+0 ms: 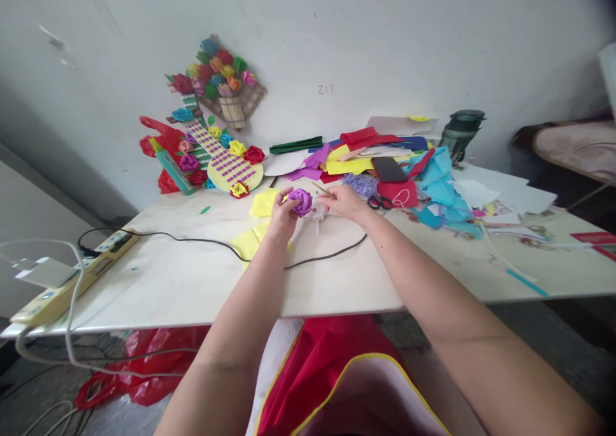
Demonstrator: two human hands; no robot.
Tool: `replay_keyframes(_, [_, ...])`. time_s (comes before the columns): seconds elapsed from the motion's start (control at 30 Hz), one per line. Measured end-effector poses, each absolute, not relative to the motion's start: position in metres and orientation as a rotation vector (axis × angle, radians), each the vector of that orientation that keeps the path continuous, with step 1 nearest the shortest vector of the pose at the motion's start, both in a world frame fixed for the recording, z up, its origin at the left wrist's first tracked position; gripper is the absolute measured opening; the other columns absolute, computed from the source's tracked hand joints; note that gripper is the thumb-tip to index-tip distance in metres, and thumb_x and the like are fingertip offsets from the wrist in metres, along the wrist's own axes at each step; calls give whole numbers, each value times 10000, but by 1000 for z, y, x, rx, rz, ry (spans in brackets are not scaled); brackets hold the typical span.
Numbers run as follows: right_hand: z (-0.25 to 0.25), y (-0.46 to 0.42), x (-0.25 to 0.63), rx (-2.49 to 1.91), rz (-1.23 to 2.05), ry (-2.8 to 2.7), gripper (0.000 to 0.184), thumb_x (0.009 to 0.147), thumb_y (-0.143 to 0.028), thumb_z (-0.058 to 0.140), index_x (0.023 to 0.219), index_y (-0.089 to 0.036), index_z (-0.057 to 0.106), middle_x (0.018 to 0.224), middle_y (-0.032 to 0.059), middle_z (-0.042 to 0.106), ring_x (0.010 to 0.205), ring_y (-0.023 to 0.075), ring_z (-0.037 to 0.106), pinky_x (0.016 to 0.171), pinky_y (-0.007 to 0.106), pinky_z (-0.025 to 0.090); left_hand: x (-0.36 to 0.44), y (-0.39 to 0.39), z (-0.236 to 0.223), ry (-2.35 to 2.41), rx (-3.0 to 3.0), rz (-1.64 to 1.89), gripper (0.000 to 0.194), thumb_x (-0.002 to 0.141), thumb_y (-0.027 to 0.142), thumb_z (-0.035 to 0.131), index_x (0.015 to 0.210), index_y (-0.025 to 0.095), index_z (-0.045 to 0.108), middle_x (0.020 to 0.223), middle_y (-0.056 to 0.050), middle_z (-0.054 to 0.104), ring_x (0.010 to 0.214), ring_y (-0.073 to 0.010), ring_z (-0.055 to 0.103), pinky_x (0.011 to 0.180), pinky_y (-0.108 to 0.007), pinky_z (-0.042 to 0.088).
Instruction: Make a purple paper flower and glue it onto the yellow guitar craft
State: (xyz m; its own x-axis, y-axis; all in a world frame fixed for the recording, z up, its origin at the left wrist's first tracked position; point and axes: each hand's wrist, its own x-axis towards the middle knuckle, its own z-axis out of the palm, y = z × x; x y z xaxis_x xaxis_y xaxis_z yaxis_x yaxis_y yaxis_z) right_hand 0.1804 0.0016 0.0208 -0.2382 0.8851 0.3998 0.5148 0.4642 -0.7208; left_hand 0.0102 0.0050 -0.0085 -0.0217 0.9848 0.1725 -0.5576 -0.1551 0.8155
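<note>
My left hand (283,217) is closed on a purple paper flower (300,202), held a little above the table. Beside it, my right hand (342,202) pinches a thin tan stick (319,186) that points up and to the left. The stick and the flower look apart. Just under my right fingers is a whitish, partly clear object (317,216); its kind is unclear and my fingers partly cover it. Yellow paper (264,203) lies to the left of my left hand, with more partly behind my forearm.
A black cord (192,238) crosses the table from a power strip (77,282). Scissors (380,202), a phone (389,170), purple shreds (360,184) and coloured paper (353,160) lie behind and right. A flower-decorated paper guitar (235,167) leans against the wall; a dark bottle (461,134) stands back right.
</note>
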Motion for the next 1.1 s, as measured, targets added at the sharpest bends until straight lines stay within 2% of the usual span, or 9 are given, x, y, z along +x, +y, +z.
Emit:
replay_keyframes(0.27, [16,3,173,-1276,604,-1920,231,714,-320,574,566,-146,612,515,2,598,513,112,522,519,217,366,17,1,-7,606,895,1512,380,546,103,677,888,204,544,822,5,620,741,-125,587,649,-248,490])
replay_keyframes(0.53, [28,-6,173,-1354,558,-1876,272,759,-334,524,552,-160,550,530,0,574,528,117,504,531,226,346,17,2,-9,588,894,1465,376,566,120,683,903,204,540,842,-11,617,739,-152,591,661,-308,530])
replay_keyframes(0.63, [32,-8,176,-1350,496,-1921,278,816,-390,470,671,-175,568,599,-2,598,594,136,526,566,234,345,16,2,-7,599,878,1461,349,580,118,655,904,196,551,846,-18,618,763,-158,599,685,-309,532])
replay_keyframes(0.73, [31,-5,181,-1314,416,-1998,246,867,-360,399,829,-184,566,684,11,622,665,157,541,607,246,351,13,3,-7,589,880,1469,323,592,120,632,901,184,564,825,-20,613,768,-153,604,705,-298,527])
replay_keyframes(0.93, [24,3,188,-1224,208,-2109,187,839,-281,453,796,-171,599,715,31,630,638,145,503,595,243,331,6,5,-7,623,855,1432,318,581,120,605,893,170,567,814,-29,612,729,-146,602,664,-278,521])
replay_keyframes(1.1, [25,3,192,-1049,150,-2152,161,785,-249,541,775,-151,669,783,52,672,687,148,549,631,243,365,3,5,-5,610,807,1411,355,577,98,596,923,171,568,851,-29,622,733,-143,599,668,-287,527])
